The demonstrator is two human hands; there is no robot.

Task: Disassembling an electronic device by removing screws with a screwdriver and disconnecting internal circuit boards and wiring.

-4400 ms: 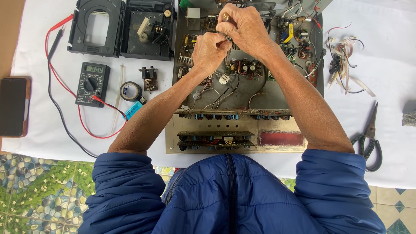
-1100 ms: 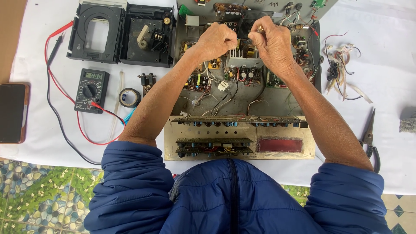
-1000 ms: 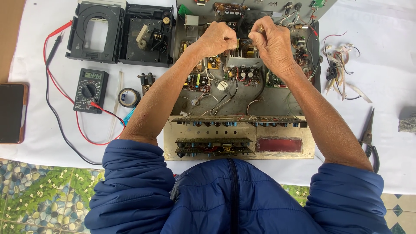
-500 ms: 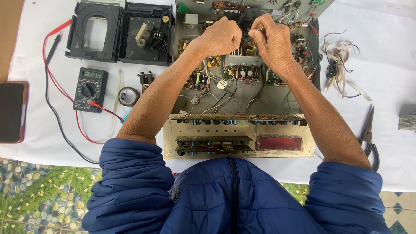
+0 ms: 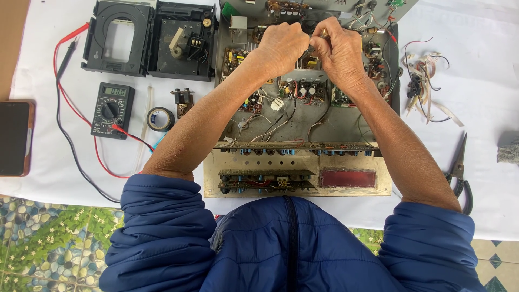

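An open metal amplifier chassis (image 5: 346, 125) full of circuit boards and wires lies on the white cloth in front of me. Both hands are raised over its far middle part. My left hand (image 5: 281, 46) is curled into a fist, its fingertips meeting those of my right hand (image 5: 339, 53). Between the fingertips sits a small dark part (image 5: 314, 47), pinched from both sides; what it is stays too small to tell. Below the hands are a board with capacitors (image 5: 303, 89) and loose white and black wires (image 5: 270, 127).
Left of the chassis lie a black disc-drive mechanism (image 5: 148, 35), a multimeter (image 5: 111, 108) with red and black leads, a roll of black tape (image 5: 160, 119) and a phone (image 5: 13, 138). To the right are cut wire scraps (image 5: 424, 92), scissors (image 5: 459, 173) and a grey stone (image 5: 508, 147).
Over the last second my hands have drawn a little closer together until the fingertips meet. About four seconds ago they worked overlapped at another spot on the chassis.
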